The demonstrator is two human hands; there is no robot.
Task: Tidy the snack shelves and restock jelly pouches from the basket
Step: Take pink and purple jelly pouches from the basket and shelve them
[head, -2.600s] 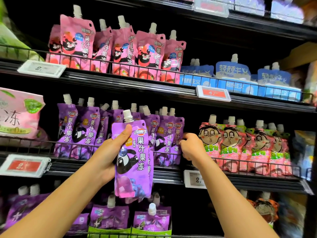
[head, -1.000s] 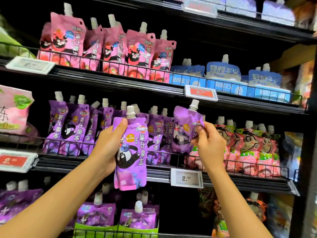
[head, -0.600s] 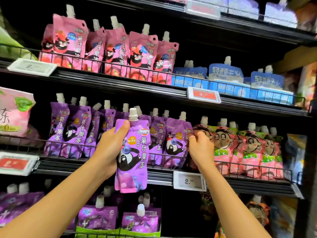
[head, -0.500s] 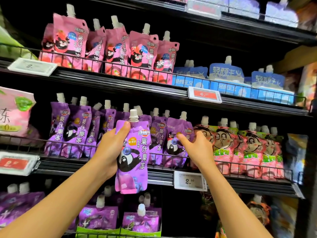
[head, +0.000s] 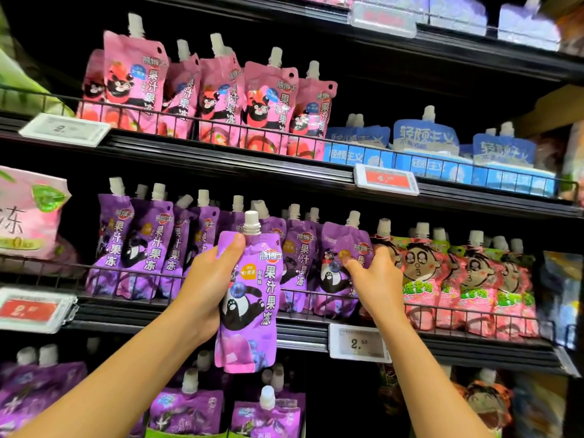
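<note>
My left hand [head: 205,279] grips a purple jelly pouch [head: 252,314] with a white cap, upright in front of the middle shelf [head: 126,317]. A row of the same purple pouches [head: 151,248] stands behind the wire rail. My right hand [head: 376,286] is at the right end of that row. It pinches the last purple pouch [head: 331,273], thumb on its front and fingers at its right edge. That pouch stands on the shelf, next to the red and green pouches [head: 467,279]. No basket is in view.
Pink pouches [head: 221,96] and blue pouches [head: 423,137] fill the shelf above. More purple pouches [head: 265,412] sit on the shelf below. A white price tag [head: 360,343] hangs on the shelf edge under my right hand.
My right hand held a purple pouch lifted above the rail, then set it down at the right end of the row and keeps hold of it. My left hand has stayed put.
</note>
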